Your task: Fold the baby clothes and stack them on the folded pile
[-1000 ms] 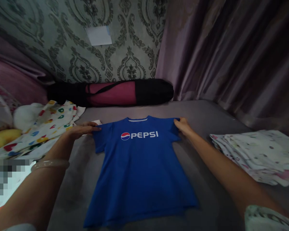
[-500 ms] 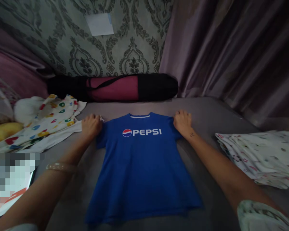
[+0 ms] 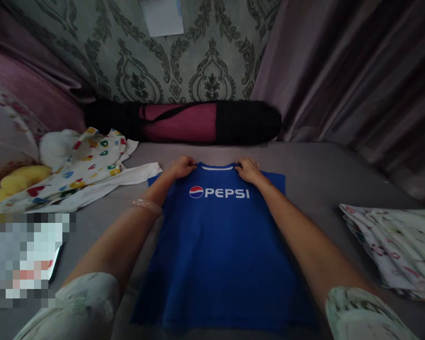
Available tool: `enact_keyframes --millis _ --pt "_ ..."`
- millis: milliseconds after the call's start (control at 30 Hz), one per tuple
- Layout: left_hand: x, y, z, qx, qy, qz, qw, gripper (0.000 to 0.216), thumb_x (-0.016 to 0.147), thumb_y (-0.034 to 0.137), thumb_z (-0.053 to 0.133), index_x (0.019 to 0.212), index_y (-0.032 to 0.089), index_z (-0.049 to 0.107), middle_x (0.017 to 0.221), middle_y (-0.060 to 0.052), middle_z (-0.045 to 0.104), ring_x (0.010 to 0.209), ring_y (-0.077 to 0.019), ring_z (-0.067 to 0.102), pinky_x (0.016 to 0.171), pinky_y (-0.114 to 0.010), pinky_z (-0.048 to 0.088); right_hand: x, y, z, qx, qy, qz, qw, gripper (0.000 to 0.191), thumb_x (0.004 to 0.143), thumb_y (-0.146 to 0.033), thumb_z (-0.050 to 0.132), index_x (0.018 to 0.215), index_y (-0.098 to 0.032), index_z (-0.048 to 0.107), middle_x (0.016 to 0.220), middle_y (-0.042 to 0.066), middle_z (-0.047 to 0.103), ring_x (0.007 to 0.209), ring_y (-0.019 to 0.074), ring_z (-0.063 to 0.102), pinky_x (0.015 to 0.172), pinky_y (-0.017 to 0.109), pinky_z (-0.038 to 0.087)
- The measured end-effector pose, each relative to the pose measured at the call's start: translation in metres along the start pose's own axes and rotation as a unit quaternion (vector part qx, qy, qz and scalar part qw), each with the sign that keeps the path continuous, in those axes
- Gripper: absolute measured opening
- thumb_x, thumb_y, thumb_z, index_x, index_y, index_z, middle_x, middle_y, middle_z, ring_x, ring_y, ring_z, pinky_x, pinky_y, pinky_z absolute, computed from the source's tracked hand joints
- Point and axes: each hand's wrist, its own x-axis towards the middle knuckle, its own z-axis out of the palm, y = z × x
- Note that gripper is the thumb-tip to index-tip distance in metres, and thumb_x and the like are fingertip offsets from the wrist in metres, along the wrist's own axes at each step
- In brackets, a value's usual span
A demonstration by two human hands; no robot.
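A blue T-shirt (image 3: 216, 245) with a white PEPSI print lies spread out face up on the grey bed sheet (image 3: 315, 174), its collar at the far end. My left hand (image 3: 183, 167) is at the left shoulder, close beside the collar, with its fingers closed on the cloth. At the other side of the collar, my right hand (image 3: 248, 169) pinches the right shoulder. Both forearms lie over the sides of the shirt and cover part of its sleeves.
Folded patterned clothes (image 3: 400, 250) are stacked at the right. On the left lie a colourful printed garment (image 3: 95, 156), a yellow plush toy (image 3: 24, 179) and a blurred-out bright screen (image 3: 38, 255). A black and pink roll bag (image 3: 184, 123) rests along the wall.
Both my hands have moved inward from the sleeve ends to the shoulders beside the collar. The view has shifted slightly. The shirt still lies spread.
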Motion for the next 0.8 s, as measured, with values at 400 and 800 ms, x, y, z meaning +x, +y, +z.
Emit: enact_keyframes --millis 400,800 --pt "-0.001 0.014 0.027 0.213 0.206 0.103 0.949 0.031 0.092 0.014 0.030 0.109 0.017 0.056 0.104 -0.016 0.057 0.102 -0.0291 0.051 0.084 -0.041 0.038 0.005 -0.008 0.001 -0.143 0.099 -0.109 0.979 0.034 0.093 -0.008 0.025 0.107 -0.014 0.056 0.105 0.014 0.060 0.099 0.0260 0.050 0.086 0.038 0.035" --pt "0.002 -0.039 -0.032 0.077 0.004 -0.114 0.990 0.061 0.083 0.068 0.033 0.094 0.020 0.068 0.096 -0.013 0.070 0.098 -0.0335 0.062 0.091 -0.049 0.040 0.005 0.051 -0.038 0.115 -0.005 0.108 0.987 0.058 0.096 -0.052 0.033 0.089 -0.007 0.068 0.088 0.017 0.068 0.085 0.0219 0.063 0.075 0.032 0.043"
